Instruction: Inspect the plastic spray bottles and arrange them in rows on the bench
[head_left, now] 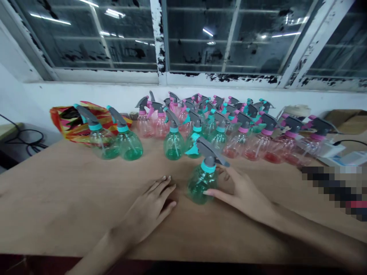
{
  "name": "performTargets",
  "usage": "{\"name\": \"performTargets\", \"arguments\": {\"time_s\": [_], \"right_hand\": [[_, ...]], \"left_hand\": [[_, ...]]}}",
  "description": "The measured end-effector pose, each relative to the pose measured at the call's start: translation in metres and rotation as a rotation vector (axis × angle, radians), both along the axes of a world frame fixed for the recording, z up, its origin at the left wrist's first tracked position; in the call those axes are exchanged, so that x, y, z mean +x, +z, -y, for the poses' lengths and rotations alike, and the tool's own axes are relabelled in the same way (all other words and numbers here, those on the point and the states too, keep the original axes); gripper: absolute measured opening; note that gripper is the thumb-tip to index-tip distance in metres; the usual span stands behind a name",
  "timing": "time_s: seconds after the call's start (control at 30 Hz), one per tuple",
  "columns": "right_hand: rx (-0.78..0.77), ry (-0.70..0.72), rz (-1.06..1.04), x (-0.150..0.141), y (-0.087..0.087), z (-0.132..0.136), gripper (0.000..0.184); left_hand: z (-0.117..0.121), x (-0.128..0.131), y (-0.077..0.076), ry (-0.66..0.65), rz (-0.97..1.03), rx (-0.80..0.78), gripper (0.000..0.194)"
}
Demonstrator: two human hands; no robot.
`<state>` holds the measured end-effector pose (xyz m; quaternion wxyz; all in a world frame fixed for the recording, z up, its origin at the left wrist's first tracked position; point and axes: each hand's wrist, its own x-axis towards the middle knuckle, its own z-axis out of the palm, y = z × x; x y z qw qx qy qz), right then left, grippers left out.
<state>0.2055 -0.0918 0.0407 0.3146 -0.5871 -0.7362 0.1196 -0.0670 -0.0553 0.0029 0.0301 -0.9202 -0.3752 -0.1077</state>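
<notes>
My right hand (241,191) grips a green spray bottle (200,185) from its right side, thumb in front and fingers behind. The bottle has a turquoise collar and a grey trigger head, and it tilts slightly. Left of it, my left hand (151,206) lies on the tabletop with fingers stretched out, holding nothing. Behind the hands stand more green spray bottles, among them one straight ahead (173,143) and one farther left (130,145). Pink spray bottles (256,145) with grey heads and pink collars stand to the right.
The wooden table (71,198) runs up to a white wall below windows (237,38). A red and yellow plastic bag (61,124) sits at the back left. Black cables (30,143) lie beyond the left edge. A brown cardboard box (348,120) rests at the back right.
</notes>
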Motion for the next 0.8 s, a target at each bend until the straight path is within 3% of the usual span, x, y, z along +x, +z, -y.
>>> {"name": "performTargets", "arguments": {"time_s": [0.2, 0.33, 0.5, 0.8], "right_hand": [[0.09, 0.155, 0.075, -0.071, 0.013, -0.042, 0.058], [0.101, 0.122, 0.177, -0.113, 0.017, -0.074, 0.063], [0.094, 0.058, 0.228, -0.143, 0.02, -0.102, 0.064], [0.044, -0.002, 0.326, -0.155, 0.031, -0.12, 0.063]], "left_hand": [[0.008, -0.056, -0.014, 0.138, 0.088, -0.006, 0.043], [0.008, -0.077, -0.021, 0.196, 0.186, -0.015, 0.042], [0.012, -0.079, -0.021, 0.223, 0.187, 0.005, 0.041], [0.015, -0.075, -0.018, 0.231, 0.179, 0.024, 0.041]]}}
